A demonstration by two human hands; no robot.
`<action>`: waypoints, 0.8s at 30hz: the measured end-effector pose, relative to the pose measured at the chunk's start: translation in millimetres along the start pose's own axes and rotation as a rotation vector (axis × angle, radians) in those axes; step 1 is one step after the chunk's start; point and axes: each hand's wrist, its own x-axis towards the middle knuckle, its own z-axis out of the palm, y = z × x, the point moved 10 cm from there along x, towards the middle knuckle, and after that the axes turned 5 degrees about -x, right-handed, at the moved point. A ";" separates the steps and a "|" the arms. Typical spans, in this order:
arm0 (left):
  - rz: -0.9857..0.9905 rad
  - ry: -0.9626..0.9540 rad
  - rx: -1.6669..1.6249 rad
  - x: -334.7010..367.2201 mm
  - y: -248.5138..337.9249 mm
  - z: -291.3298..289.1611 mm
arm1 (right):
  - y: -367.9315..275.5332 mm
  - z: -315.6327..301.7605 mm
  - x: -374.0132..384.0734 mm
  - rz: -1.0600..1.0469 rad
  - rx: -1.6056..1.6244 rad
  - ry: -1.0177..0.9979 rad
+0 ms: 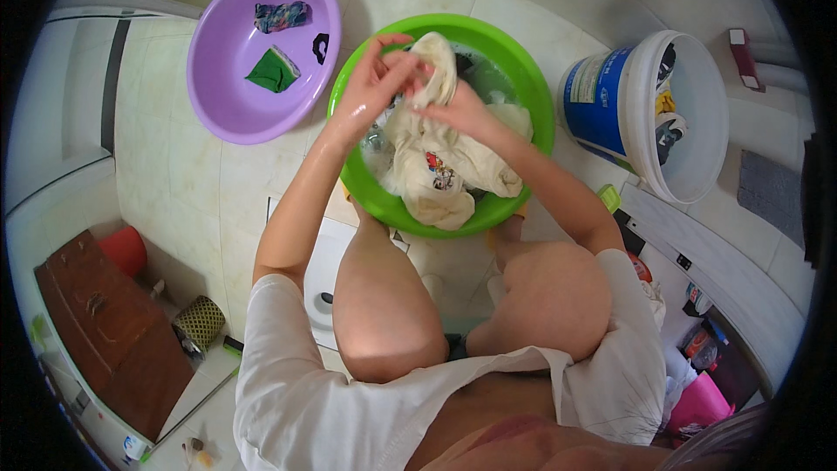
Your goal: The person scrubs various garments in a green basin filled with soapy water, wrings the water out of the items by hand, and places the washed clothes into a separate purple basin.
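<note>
A wet cream garment (445, 157) with a small colourful print lies bunched in a green basin (540, 113) between my feet. Its upper end is lifted in a fold, and my left hand (384, 78) pinches the left side of it with some fingers raised. Close by, my right hand (458, 112) grips the same cloth lower down from the right. Cloudy, sudsy water (493, 83) shows around the garment, along with some dark cloth partly hidden at the back. The garment's exact kind is hard to tell in its folds.
A purple basin (205, 78) at the far left holds a green cloth (274, 71), a patterned cloth and a small black piece. On the right, a white-and-blue bucket (602, 109) with clothes inside lies tilted. A white squat toilet (330, 253) is beside my left leg.
</note>
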 end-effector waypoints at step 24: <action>-0.210 0.285 0.042 -21.2 -128.9 -82.6 | 68.6 -128.1 -46.3 0.474 -0.277 0.289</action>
